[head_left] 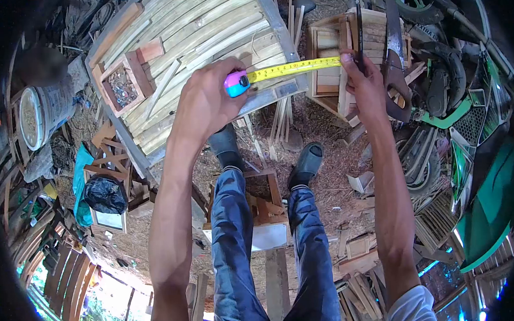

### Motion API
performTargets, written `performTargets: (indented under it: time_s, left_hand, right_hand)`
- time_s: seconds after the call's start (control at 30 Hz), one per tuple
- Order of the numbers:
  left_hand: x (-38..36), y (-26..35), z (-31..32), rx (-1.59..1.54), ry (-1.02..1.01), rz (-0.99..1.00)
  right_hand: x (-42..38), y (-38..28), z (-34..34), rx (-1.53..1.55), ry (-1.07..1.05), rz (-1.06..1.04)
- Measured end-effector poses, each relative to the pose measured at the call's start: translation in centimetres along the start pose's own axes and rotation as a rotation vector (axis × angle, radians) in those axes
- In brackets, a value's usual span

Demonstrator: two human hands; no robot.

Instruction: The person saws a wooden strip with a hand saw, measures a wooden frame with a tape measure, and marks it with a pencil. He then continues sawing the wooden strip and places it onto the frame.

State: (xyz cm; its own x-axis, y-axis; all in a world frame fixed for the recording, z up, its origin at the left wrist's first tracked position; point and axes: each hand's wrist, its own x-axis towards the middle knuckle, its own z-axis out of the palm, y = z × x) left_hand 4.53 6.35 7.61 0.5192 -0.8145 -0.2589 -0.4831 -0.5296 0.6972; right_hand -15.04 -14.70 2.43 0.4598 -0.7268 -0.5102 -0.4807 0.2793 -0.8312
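My left hand [208,94] is closed around a pink and blue tape measure [237,84] above the near edge of a slatted wooden table [205,31]. From its case the yellow blade [296,68] stretches out to the right. My right hand [365,84] pinches the blade's far end, and a thin dark stick-like tool [359,30] stands up at its fingers. Just right of that hand a handsaw [395,57] lies against a wooden box frame [326,42].
On the table's left part sits a small wooden box [123,86] of screws. A white bucket [31,118] stands at the left. Below are my boots, a wooden stool [276,217] and scattered sticks. Motorcycle parts [448,77] lie at the right.
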Motion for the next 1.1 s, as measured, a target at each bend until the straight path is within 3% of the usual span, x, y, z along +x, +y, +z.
performTargets:
  time_s: [0.23, 0.43, 0.57, 0.7, 0.93, 1.1]
  left_hand:
    - [-0.3, -0.4, 0.9, 0.042, 0.088, 0.083]
    - [-0.8, 0.3, 1.4, 0.128, 0.104, -0.011]
    - [-0.7, 0.4, 1.4, 0.125, 0.098, -0.036]
    - [-0.4, 0.4, 1.4, 0.121, 0.078, -0.042]
    - [-0.3, 0.9, 1.3, 0.177, 0.058, -0.027]
    - [-0.2, 0.9, 1.1, 0.182, 0.042, -0.009]
  right_hand:
    - [0.8, 0.3, -0.9, -0.110, -0.001, 0.001]
    - [0.4, -0.5, -0.1, -0.068, 0.063, 0.003]
    - [0.6, -0.2, -1.1, -0.028, 0.042, 0.129]
    - [0.6, 0.2, -1.1, 0.090, 0.045, 0.037]
    - [0.9, -1.0, -2.1, -0.128, 0.030, 0.063]
    - [1.2, -1.0, -2.3, -0.184, 0.028, -0.036]
